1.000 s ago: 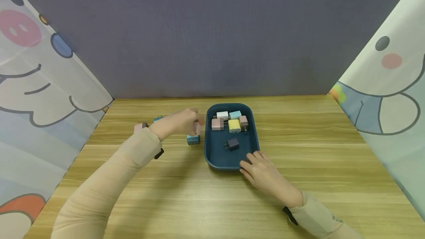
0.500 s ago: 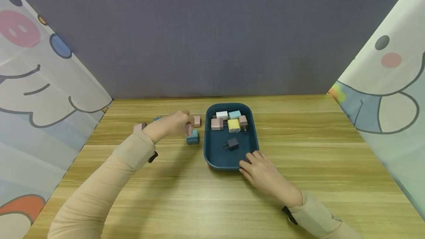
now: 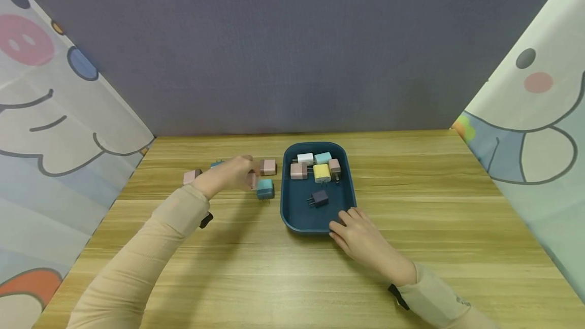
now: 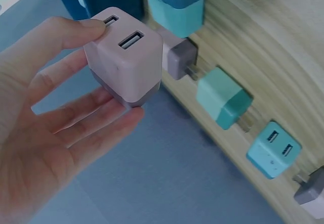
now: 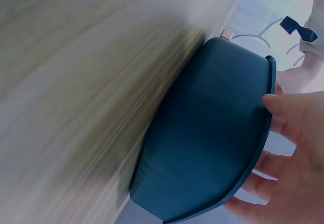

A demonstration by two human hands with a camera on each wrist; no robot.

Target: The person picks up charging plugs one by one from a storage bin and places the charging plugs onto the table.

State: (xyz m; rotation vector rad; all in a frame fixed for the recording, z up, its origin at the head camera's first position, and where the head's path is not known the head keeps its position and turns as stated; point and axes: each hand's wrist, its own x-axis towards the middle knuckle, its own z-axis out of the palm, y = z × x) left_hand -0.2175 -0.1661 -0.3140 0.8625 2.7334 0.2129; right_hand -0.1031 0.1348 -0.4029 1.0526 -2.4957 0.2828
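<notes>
My left hand (image 3: 230,171) pinches a pink USB charger (image 4: 124,62) between thumb and fingers, its two USB ports facing the left wrist camera. It is over the table, left of the dark blue tray (image 3: 311,221). A pink charger (image 3: 268,166) and a two-tone teal charger (image 3: 265,189) lie on the table just right of this hand. My right hand (image 3: 363,237) grips the tray's near right corner, with the thumb (image 5: 276,105) outside the rim and the other fingers over it. Several chargers sit inside, including a yellow one (image 3: 322,172) and a black one (image 3: 319,198).
Left of the tray, a pink charger (image 3: 191,176) and a partly hidden blue charger (image 3: 216,164) also lie on the wooden table (image 3: 425,192). A grey panel (image 3: 292,55) stands along the back edge. Printed cartoon cloths (image 3: 525,141) hang at both sides.
My left hand has moved left, away from the tray, with the pink charger in it. The pink charger beside the tray has come into sight. The right hand has stayed at the corner.
</notes>
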